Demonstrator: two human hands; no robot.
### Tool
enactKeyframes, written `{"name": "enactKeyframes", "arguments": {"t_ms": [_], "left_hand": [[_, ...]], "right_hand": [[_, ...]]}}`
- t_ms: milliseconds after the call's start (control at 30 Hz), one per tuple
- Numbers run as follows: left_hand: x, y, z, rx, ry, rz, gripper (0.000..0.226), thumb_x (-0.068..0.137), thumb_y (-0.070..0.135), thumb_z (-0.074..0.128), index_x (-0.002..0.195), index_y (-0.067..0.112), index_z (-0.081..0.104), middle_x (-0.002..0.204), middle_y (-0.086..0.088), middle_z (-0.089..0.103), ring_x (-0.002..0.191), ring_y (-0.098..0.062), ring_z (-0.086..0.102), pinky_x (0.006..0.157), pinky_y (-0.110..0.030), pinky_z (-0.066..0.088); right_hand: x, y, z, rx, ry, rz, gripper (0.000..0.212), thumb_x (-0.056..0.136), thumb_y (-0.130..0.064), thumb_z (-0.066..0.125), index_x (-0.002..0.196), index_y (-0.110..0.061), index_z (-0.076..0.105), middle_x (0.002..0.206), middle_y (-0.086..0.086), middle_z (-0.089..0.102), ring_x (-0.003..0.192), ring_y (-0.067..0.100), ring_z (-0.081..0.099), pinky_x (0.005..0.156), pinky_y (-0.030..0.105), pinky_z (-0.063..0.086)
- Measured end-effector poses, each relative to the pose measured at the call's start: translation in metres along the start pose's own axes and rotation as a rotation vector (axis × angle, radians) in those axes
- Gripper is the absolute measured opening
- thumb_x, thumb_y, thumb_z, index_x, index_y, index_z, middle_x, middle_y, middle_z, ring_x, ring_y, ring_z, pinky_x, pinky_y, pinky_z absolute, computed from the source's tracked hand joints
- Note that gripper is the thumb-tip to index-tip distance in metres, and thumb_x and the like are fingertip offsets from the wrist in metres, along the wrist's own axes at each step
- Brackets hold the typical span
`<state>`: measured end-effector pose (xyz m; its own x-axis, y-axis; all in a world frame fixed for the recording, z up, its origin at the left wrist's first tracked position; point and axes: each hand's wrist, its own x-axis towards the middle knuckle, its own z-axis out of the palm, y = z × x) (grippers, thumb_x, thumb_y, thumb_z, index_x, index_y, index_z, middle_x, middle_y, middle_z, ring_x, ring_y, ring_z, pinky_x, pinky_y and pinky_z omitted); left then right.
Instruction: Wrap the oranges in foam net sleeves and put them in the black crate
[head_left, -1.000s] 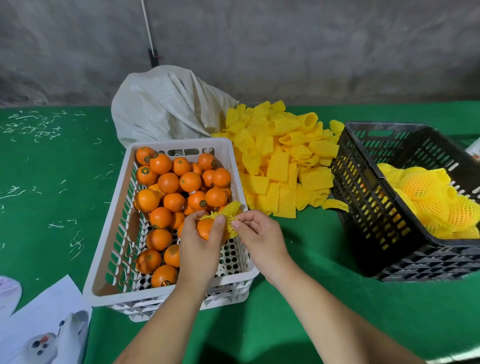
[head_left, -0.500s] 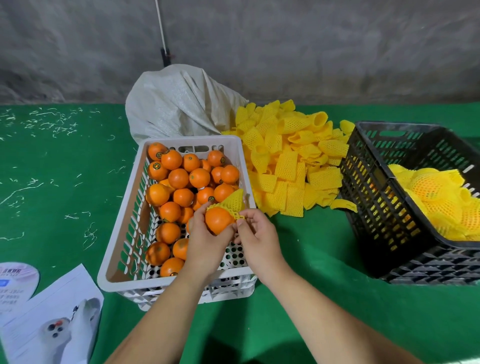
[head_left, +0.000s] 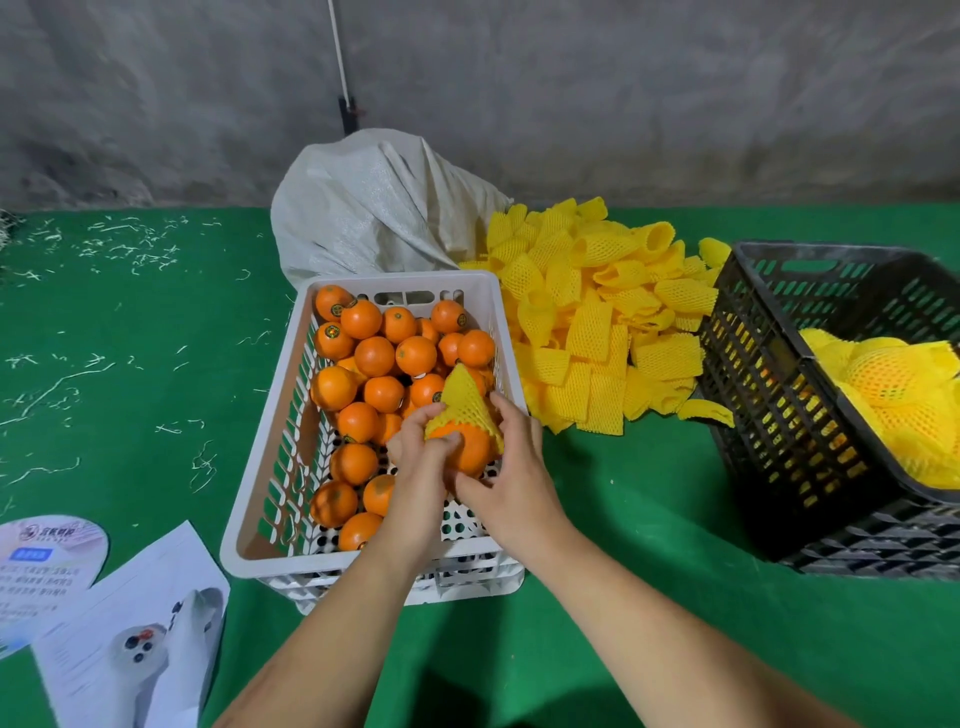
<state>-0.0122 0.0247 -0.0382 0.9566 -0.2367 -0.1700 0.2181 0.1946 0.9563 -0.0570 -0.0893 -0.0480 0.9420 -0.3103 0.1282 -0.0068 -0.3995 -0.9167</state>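
Observation:
Over the white crate of bare oranges, both my hands hold one orange. A yellow foam net sleeve covers its upper part; the lower half is bare. My left hand grips the orange from the left and below, thumb on the sleeve's edge. My right hand holds the sleeve and orange from the right. The black crate stands at the right with several sleeved oranges inside.
A heap of loose yellow sleeves lies between the two crates. A grey-white sack sits behind the white crate against the wall. Printed paper sheets lie at the lower left on the green cloth.
The sleeve has been drawn from beside the orange down over its top. My hands and the orange have stayed above the white crate's right side.

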Motion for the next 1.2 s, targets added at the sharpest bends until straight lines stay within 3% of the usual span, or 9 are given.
{"name": "enactKeyframes", "arguments": {"t_ms": [100, 200, 333, 467, 600, 833, 933, 1033, 1200], "left_hand": [[0.002, 0.000, -0.004, -0.033, -0.023, 0.004, 0.036, 0.087, 0.049, 0.066, 0.121, 0.041, 0.071, 0.140, -0.007, 0.059, 0.127, -0.029, 0.064, 0.101, -0.050, 0.059], [0.000, 0.003, -0.007, -0.119, 0.007, 0.021, 0.027, 0.101, 0.044, 0.064, 0.116, 0.026, 0.077, 0.125, -0.014, 0.074, 0.118, -0.037, 0.071, 0.097, -0.051, 0.061], [-0.007, 0.000, -0.005, 0.151, 0.112, 0.264, 0.022, 0.102, 0.038, 0.062, 0.110, 0.024, 0.078, 0.113, -0.006, 0.077, 0.109, -0.026, 0.072, 0.093, -0.044, 0.061], [-0.014, -0.003, -0.010, 0.429, 0.268, 0.515, 0.017, 0.106, 0.023, 0.062, 0.110, 0.034, 0.074, 0.110, 0.004, 0.068, 0.108, -0.009, 0.066, 0.091, -0.015, 0.049], [-0.026, -0.004, -0.019, 0.533, 0.207, 0.701, 0.017, 0.101, 0.020, 0.066, 0.115, 0.025, 0.074, 0.108, 0.005, 0.064, 0.105, -0.010, 0.065, 0.091, -0.012, 0.046], [-0.023, 0.004, -0.014, 0.433, 0.002, 0.283, 0.030, 0.095, 0.047, 0.066, 0.119, 0.028, 0.066, 0.101, 0.006, 0.070, 0.084, -0.010, 0.069, 0.071, -0.021, 0.055], [-0.024, 0.000, -0.012, 0.429, 0.009, 0.337, 0.011, 0.104, 0.030, 0.064, 0.113, 0.035, 0.068, 0.093, 0.006, 0.075, 0.074, -0.012, 0.069, 0.062, -0.024, 0.054], [-0.028, -0.004, -0.012, 0.464, 0.113, 0.408, 0.027, 0.104, 0.017, 0.066, 0.110, 0.044, 0.066, 0.096, 0.009, 0.075, 0.079, -0.012, 0.069, 0.064, -0.023, 0.054], [-0.031, -0.012, -0.013, 0.559, 0.142, 0.593, 0.011, 0.101, 0.027, 0.064, 0.110, 0.032, 0.068, 0.104, 0.017, 0.063, 0.099, -0.012, 0.064, 0.077, -0.012, 0.047]], "right_hand": [[0.001, -0.001, 0.000, 0.061, 0.005, 0.017, 0.086, 0.077, -0.042, 0.086, 0.151, -0.039, 0.043, 0.125, -0.014, 0.035, 0.122, 0.010, 0.057, 0.096, 0.030, 0.057], [-0.003, -0.004, -0.004, 0.180, 0.094, 0.039, 0.080, 0.065, -0.073, 0.084, 0.134, -0.042, 0.059, 0.118, -0.017, 0.042, 0.116, 0.007, 0.059, 0.093, 0.032, 0.059], [-0.008, -0.005, -0.004, 0.192, 0.212, -0.008, 0.059, 0.067, -0.068, 0.084, 0.119, -0.047, 0.065, 0.113, -0.012, 0.043, 0.109, 0.007, 0.059, 0.089, 0.029, 0.058], [-0.006, -0.004, -0.004, 0.096, 0.224, -0.031, 0.074, 0.065, -0.070, 0.081, 0.125, -0.029, 0.065, 0.129, -0.013, 0.036, 0.129, 0.004, 0.042, 0.101, 0.018, 0.046], [-0.004, -0.006, -0.011, 0.169, 0.078, 0.060, 0.075, 0.064, -0.082, 0.077, 0.125, -0.047, 0.052, 0.118, -0.023, 0.060, 0.107, 0.002, 0.064, 0.084, 0.029, 0.059], [-0.006, -0.009, -0.016, 0.246, 0.094, 0.027, 0.072, 0.080, -0.073, 0.071, 0.139, -0.048, 0.038, 0.139, -0.012, 0.048, 0.122, 0.010, 0.057, 0.093, 0.038, 0.058], [-0.006, -0.007, -0.017, 0.249, 0.042, 0.006, 0.072, 0.084, -0.058, 0.070, 0.145, -0.049, 0.034, 0.148, -0.012, 0.038, 0.130, 0.011, 0.052, 0.095, 0.029, 0.057], [-0.005, 0.000, -0.017, 0.230, -0.021, 0.001, 0.075, 0.084, -0.042, 0.067, 0.150, -0.045, 0.032, 0.152, -0.015, 0.034, 0.136, 0.011, 0.049, 0.096, 0.029, 0.058], [-0.003, -0.002, -0.011, 0.065, 0.139, -0.003, 0.073, 0.082, -0.041, 0.072, 0.144, -0.040, 0.035, 0.137, -0.013, 0.039, 0.127, 0.008, 0.048, 0.097, 0.030, 0.054]]}}
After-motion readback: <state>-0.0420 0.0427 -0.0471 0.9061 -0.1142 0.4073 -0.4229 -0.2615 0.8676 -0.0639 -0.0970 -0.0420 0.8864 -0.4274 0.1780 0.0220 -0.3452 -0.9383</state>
